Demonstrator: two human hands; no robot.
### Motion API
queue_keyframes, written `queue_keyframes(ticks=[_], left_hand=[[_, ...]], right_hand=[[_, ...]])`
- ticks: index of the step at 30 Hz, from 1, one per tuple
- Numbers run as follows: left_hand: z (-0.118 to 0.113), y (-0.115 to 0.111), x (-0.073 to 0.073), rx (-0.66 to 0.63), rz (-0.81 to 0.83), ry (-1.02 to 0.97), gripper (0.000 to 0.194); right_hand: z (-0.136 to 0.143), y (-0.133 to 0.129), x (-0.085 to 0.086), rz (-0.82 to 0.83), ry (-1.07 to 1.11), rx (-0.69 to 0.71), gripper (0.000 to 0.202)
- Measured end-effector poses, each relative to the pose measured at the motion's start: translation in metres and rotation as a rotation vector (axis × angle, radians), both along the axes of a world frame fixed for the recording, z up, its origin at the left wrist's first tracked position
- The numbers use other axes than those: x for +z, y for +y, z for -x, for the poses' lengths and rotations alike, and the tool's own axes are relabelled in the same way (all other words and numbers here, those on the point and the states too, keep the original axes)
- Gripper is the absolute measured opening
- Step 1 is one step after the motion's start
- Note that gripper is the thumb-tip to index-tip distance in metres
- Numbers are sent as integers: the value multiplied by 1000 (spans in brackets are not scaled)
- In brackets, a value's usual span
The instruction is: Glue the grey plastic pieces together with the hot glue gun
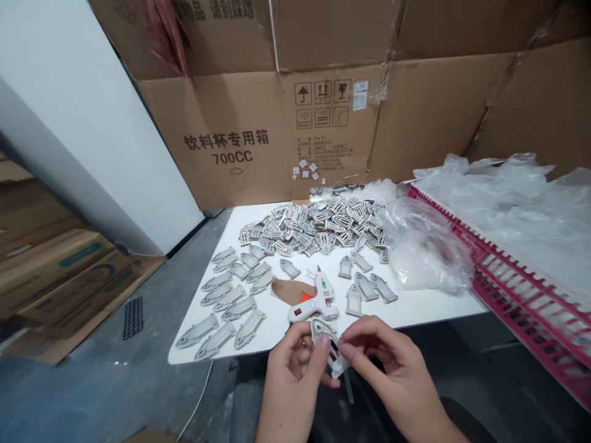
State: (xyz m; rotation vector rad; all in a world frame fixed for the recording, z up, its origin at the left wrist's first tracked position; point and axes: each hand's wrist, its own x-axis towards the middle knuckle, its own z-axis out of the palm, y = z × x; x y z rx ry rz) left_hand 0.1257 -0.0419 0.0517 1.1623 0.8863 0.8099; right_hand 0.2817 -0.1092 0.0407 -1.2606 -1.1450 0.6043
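My left hand (298, 363) grips a small grey plastic part (339, 367) in front of the table's near edge. The part has a pointed end and a dark opening in its middle. My right hand (385, 363) is closed on the same part's right edge, thumb and forefinger pinched together. What else may be between those fingertips is hidden. Just beyond lies a white hot-glue gun (318, 301), its nozzle pointing away from me. A thin clear stick (349, 389) shows below the part, between my hands. Brown card (287, 290) lies beside the gun.
Similar grey parts (231, 298) lie in rows on the left of the white table (277, 332); several more (364, 286) lie right of the gun. Behind them is a large heap (323, 224). Plastic bags (427, 246) and a pink crate (512, 295) flank the right side. Cardboard (231, 104) stands behind.
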Motion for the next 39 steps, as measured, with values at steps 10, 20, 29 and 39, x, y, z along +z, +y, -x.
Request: queue_keyframes(ticks=[10,20,29,39], left_hand=[[-1,-5,1,2,39,-36,53],[1,-8,-6,13,-51,76,41],[-1,-7,-4,-14,-156,100,23],[-3,-10,-3,-51,-174,84,20]], right_hand=[[4,-5,-7,-59,51,26,18],[3,-4,1,53,260,19,7],[-3,-2,3,36,130,4,7],[-5,-6,-5,-47,-138,-57,21]])
